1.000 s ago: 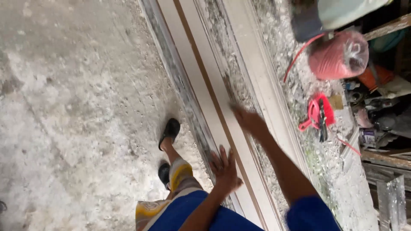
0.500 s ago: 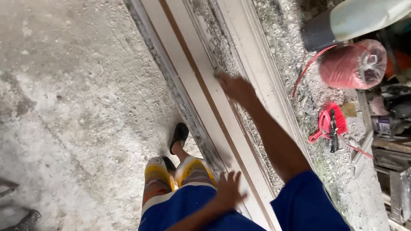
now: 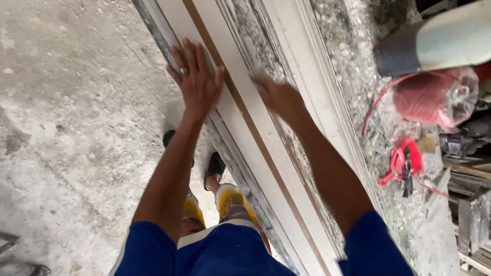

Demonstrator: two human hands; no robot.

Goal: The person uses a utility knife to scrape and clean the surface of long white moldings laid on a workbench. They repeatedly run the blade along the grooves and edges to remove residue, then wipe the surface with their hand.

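Observation:
A long white moulded strip (image 3: pixel 240 128) with a thin brown line along it lies diagonally on a dusty concrete bench. My left hand (image 3: pixel 196 82) rests flat on the strip's left part, fingers spread, a ring on one finger. My right hand (image 3: pixel 279 97) presses on the strip's right side beside the rough grey channel (image 3: pixel 250 46); it looks blurred, fingers partly curled, holding nothing that I can see. A second white moulded strip (image 3: pixel 312 66) runs parallel on the right.
Concrete floor (image 3: pixel 66 128) lies to the left, with my sandalled feet (image 3: pixel 215 166) below the bench edge. On the right sit a red coil in a plastic bag (image 3: pixel 434 97), a red hand tool (image 3: pixel 404 163), a pale cylinder (image 3: pixel 445 41) and wooden pieces (image 3: pixel 470 214).
My left hand has come up from near my legs and landed flat on the strip. My right hand has stayed on the strip. The view has shifted closer.

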